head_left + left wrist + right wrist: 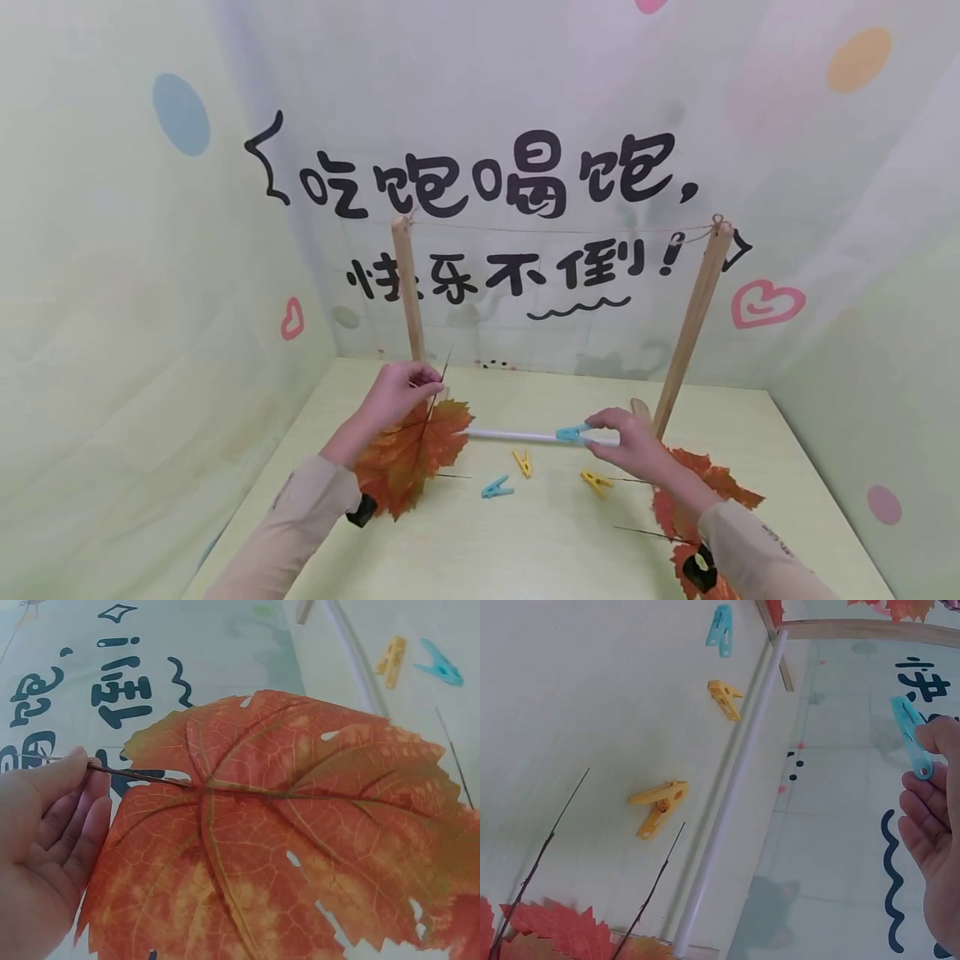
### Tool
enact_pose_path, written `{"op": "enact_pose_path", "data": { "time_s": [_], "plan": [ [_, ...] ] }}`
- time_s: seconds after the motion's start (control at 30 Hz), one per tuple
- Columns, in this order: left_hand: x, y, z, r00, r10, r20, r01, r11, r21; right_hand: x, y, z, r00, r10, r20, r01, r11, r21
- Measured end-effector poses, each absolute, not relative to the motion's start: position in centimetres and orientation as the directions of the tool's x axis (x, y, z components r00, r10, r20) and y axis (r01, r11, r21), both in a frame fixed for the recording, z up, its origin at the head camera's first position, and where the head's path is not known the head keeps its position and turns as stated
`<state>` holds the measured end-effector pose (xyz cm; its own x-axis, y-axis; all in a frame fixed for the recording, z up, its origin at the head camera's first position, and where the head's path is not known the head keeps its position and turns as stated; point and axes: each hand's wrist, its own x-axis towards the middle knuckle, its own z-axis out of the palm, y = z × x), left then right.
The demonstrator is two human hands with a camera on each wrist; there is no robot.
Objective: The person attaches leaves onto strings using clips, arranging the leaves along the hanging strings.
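My left hand [401,392] pinches the dark stem of an orange-red artificial maple leaf [285,817] between thumb and fingers. The leaf hangs below the hand, near the base of the left wooden post. Between thumb and fingertips of my right hand [628,440] is a light blue clothespin [910,735], held above the table. On the tabletop between the hands lie another blue clothespin [497,487] and two yellow clothespins, one [522,463] near the middle and one [596,482] further right.
A thin string [555,230] runs between the tops of two wooden posts, left [407,287] and right [693,325]. A white rod [510,434] joins them low down. More maple leaves [701,475] lie at the right under my forearm, stems pointing left. A printed backdrop stands behind.
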<state>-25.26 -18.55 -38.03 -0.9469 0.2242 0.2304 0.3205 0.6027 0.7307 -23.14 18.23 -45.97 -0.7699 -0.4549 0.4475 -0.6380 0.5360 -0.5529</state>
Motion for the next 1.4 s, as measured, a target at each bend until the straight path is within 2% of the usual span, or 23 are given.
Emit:
{"op": "enact_pose_path", "data": {
  "time_s": [0.13,0.4,0.57,0.7,0.93,1.4],
  "plan": [
    [-25.5,-17.8,-36.9,-0.940,0.219,0.262,0.341,0.593,0.729,-23.2,18.2,-45.1,-0.776,-0.441,0.451,-0.631,0.563,-0.534],
    [-26.8,-16.5,-34.6,-0.920,0.181,0.349,0.386,0.576,0.720,-24.0,18.2,-43.1,-0.683,-0.478,0.552,-0.727,0.522,-0.446],
    [-27.8,-15.7,-32.7,-0.905,0.142,0.401,0.412,0.528,0.743,-24.2,18.0,-41.3,-0.686,-0.466,0.558,-0.722,0.527,-0.448],
    [-28.5,-15.2,-31.2,-0.882,0.108,0.458,0.446,0.503,0.741,-24.4,17.8,-39.9,-0.683,-0.459,0.567,-0.725,0.521,-0.451],
    [-29.1,-14.3,-29.1,-0.832,0.057,0.552,0.498,0.513,0.699,-24.9,17.5,-38.3,-0.627,-0.470,0.621,-0.771,0.489,-0.409],
    [-29.9,-12.8,-26.6,-0.818,-0.073,0.571,0.471,0.486,0.736,-25.4,17.1,-36.4,-0.618,-0.497,0.609,-0.778,0.497,-0.385]
  ]
}}
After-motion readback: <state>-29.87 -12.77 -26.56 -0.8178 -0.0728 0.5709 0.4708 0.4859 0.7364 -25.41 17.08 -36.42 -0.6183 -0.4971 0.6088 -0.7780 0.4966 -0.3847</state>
